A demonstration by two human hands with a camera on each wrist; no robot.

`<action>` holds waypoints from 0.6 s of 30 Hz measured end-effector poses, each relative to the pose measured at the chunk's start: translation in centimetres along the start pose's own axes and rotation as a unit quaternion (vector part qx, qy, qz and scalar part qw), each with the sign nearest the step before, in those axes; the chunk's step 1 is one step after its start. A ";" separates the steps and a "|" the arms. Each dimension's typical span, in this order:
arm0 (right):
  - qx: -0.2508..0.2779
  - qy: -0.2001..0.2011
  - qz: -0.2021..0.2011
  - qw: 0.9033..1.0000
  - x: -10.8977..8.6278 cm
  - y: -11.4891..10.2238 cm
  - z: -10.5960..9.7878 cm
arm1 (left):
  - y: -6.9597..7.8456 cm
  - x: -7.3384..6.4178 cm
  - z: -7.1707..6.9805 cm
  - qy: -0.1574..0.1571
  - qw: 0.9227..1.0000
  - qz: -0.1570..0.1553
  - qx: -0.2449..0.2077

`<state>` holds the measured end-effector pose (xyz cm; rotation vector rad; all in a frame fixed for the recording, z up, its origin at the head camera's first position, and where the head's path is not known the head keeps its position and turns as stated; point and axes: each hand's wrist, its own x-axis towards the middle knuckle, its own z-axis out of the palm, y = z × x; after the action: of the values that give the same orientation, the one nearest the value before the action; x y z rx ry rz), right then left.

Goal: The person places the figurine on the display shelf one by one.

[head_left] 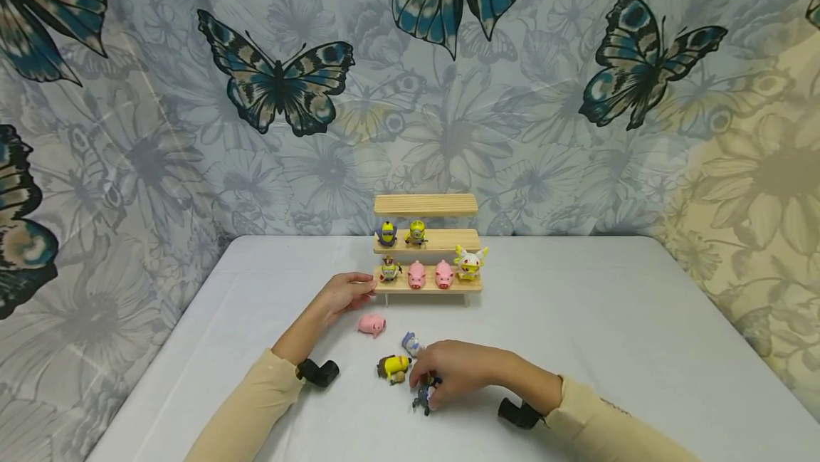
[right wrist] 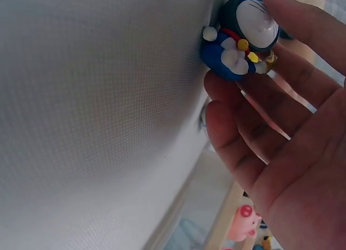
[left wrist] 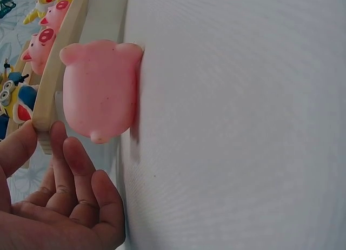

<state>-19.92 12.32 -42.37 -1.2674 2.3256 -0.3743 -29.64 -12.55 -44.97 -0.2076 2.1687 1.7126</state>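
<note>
My left hand [head_left: 346, 295] pinches the left end of the bottom board of a three-tier wooden display shelf [head_left: 426, 290] between thumb and fingers. Just in front of that hand lies a pink pig figurine [head_left: 372, 324], seen large in the left wrist view. My right hand [head_left: 456, 371] holds a blue cat figurine [right wrist: 230, 58] with a white face, red collar and yellow bell, low over the table, thumb on its head and fingers beneath. Left of the right hand lie a yellow minion figurine [head_left: 393, 368] on its side and a small blue-and-white figurine [head_left: 411, 343].
Two minion figurines, one in purple [head_left: 387, 234] and one with a brown item [head_left: 416, 232], stand on the middle board. The bottom board bears a crowned minion [head_left: 389, 270], two pink pigs [head_left: 417, 275] and a white-and-yellow horned figurine [head_left: 470, 263]. A butterfly-print cloth [head_left: 448, 127] hangs behind the table.
</note>
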 end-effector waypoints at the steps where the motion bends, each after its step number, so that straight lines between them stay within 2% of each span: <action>1: 0.000 -0.001 0.001 1.000 0.0 -0.1 0.0 | 0.0 0.0 0.0 0.000 1.000 0.000 -0.001; 6: -0.007 -0.005 0.005 1.000 0.0 -0.4 -0.1 | -0.1 -0.1 0.1 -0.002 1.000 -0.003 -0.008; 10: -0.001 0.006 0.005 1.000 -0.3 -0.3 -0.3 | 0.0 -0.1 0.0 -0.003 1.000 -0.004 -0.009; 18: 0.043 0.077 -0.007 0.996 -0.8 0.8 -1.8 | -0.1 -0.1 0.0 -0.001 1.000 0.003 -0.010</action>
<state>-21.08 13.50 -40.93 -1.2534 2.4000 -0.5886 -29.54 -12.53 -45.01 -0.2056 2.1537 1.7365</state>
